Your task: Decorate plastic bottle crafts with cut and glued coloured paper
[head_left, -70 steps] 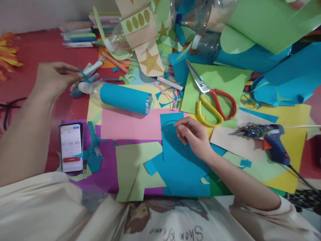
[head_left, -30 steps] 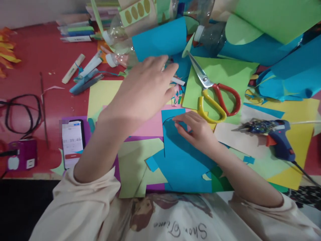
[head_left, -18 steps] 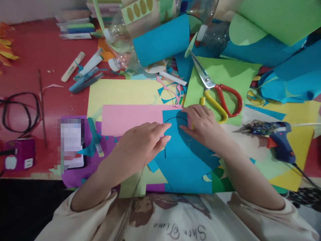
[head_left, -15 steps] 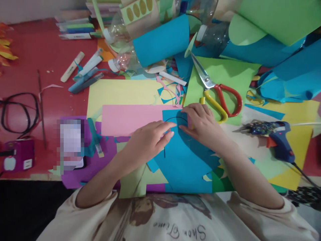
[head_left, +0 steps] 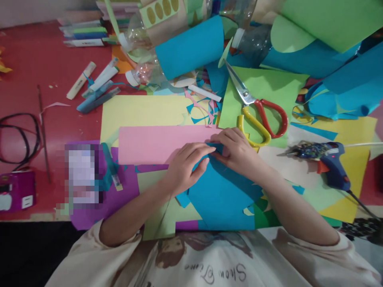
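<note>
A blue paper sheet [head_left: 223,197] lies in front of me on a layer of coloured paper. My left hand [head_left: 187,167] and my right hand [head_left: 236,151] meet at its upper edge, fingers curled and pinching the top of the sheet between them. A pink paper sheet [head_left: 155,143] lies just left of the hands. Scissors with red and yellow handles [head_left: 257,115] rest on a green sheet [head_left: 269,87] right behind my right hand.
A blue glue gun [head_left: 324,159] with its cord lies at the right. A bottle wrapped in blue paper [head_left: 185,50] lies at the back among paper rolls. Glue sticks [head_left: 89,85] and a black cable [head_left: 18,135] sit on the red table [head_left: 36,95] at the left, a phone [head_left: 80,175] nearer me.
My left hand put the blue-wrapped bottle at the back, then came down to the blue sheet. Both hands have closed on the sheet's top edge, covering the drawn arc.
</note>
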Demonstrator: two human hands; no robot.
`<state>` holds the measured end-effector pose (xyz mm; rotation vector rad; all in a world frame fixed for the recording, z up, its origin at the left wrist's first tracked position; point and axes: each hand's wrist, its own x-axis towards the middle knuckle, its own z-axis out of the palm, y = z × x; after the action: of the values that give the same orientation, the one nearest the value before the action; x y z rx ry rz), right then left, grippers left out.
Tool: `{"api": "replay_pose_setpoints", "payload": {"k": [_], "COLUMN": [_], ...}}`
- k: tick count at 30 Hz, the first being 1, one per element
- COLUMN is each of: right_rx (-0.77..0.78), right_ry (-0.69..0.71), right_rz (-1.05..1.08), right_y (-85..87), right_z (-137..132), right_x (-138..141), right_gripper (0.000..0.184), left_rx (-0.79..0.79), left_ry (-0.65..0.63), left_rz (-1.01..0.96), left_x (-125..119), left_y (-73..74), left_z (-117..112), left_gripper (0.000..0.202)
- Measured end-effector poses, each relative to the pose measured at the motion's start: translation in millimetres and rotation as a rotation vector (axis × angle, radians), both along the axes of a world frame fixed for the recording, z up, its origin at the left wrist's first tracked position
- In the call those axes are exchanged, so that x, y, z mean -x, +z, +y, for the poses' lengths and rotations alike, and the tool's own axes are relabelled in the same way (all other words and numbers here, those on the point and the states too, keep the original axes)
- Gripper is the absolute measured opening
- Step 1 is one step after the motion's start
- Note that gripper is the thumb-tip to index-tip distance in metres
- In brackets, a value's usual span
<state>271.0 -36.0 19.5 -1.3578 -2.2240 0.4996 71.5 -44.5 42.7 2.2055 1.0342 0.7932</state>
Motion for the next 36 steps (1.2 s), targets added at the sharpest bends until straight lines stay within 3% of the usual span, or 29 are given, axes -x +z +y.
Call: {"api": "replay_pose_setpoints", "payload": {"k": [4, 7, 10, 14, 17, 19, 22, 24, 28, 32, 36], "right_rx": [0.127, 0.229, 0.253, 0.230, 0.194, 0.129, -0.007, -0.036, 0.214, 0.415, 0.502], "right_ry": [-0.019, -0.156, -0.270, -0.294, -0.245, -0.244, -0.324, -0.460, -0.670, -0.635, -0.537], "right_rz": [0.247, 0.476, 0.648, 0.689, 0.597, 0.510, 0.294, 0.020, -0.427, -0.597, -0.711], "right_y": [12.0, 25.1, 32.4, 32.5, 31.7, 33.4, 40.7, 47.3, 59.4, 68.8, 72.5], "right_z": [2.9, 3.7, 3.5, 1.9, 0.9, 2.2, 8.7, 15.4, 28.8, 38.2, 45.2], "right_x": [0.3, -2.2, -4.2, -0.5, 2.0, -1.4, -15.2, -25.9, -33.3, -23.6, -18.4], "right_gripper": [0.012, 0.005, 0.008, 0.011, 0.013, 0.012, 0.016, 0.021, 0.032, 0.052, 0.061], "left_rx": [0.026, 0.186, 0.594, 1.159, 1.472, 1.589, 1.638, 1.638, 1.616, 1.633, 1.666], "left_ry": [0.124, 0.194, 0.106, 0.038, 0.099, 0.190, 0.305, 0.324, 0.391, 0.423, 0.385], "left_rz": [-0.014, -0.131, -0.287, -0.266, -0.385, -0.511, -0.643, -0.705, -0.731, -0.703, -0.731], "left_x": [3.0, 4.6, 6.1, 6.6, 2.7, -1.8, -8.1, -10.3, -10.6, -10.5, -11.4], "left_y": [-1.9, -3.9, -3.6, 0.2, 1.1, 0.5, 0.3, 1.5, 4.4, 4.7, 5.2], "left_z": [1.3, 3.1, 5.9, 7.0, 5.0, 3.6, 2.8, 3.2, 4.8, 5.8, 6.1], "left_gripper": [0.026, 0.045, 0.054, 0.045, 0.047, 0.051, 0.047, 0.041, 0.037, 0.040, 0.042]}}
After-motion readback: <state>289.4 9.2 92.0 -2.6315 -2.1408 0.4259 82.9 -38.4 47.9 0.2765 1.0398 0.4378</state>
